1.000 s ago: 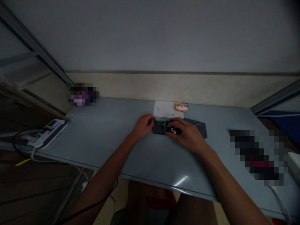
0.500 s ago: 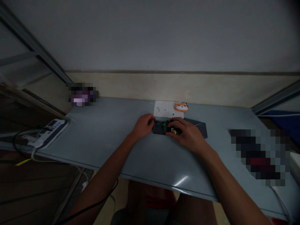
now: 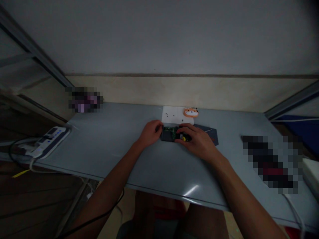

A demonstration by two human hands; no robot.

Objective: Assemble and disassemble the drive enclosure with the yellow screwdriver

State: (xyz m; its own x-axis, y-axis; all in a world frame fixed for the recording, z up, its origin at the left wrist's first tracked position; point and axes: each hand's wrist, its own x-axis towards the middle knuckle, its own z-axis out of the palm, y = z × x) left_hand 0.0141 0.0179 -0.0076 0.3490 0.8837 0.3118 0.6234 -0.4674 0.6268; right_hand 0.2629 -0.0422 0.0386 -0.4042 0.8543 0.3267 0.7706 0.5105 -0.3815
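- My right hand (image 3: 199, 141) spans the open dark device (image 3: 167, 135), fingers toward its far side and thumb at its near side, clamped on it.
- My left hand (image 3: 151, 133) sits apart from the right, its fingers curled at the device's left end; I cannot tell whether they pinch anything.
- The device lies in front of me on the table (image 3: 104, 142), a green circuit board (image 3: 173, 133) showing in it and a round yellow part (image 3: 184, 138) beside my right thumb.
- A dark grey panel (image 3: 213, 133) sticks out beyond my right hand, a thin pale rod across it.
- Just behind the device lies a white sheet (image 3: 171, 118) dotted with small dark pieces; an orange animal-faced object (image 3: 191, 113) overlaps its right part.
- Well off to my left is a power strip (image 3: 53, 142) with plugged-in cables.
- Blurred-out things occupy the table's far left corner and right side.
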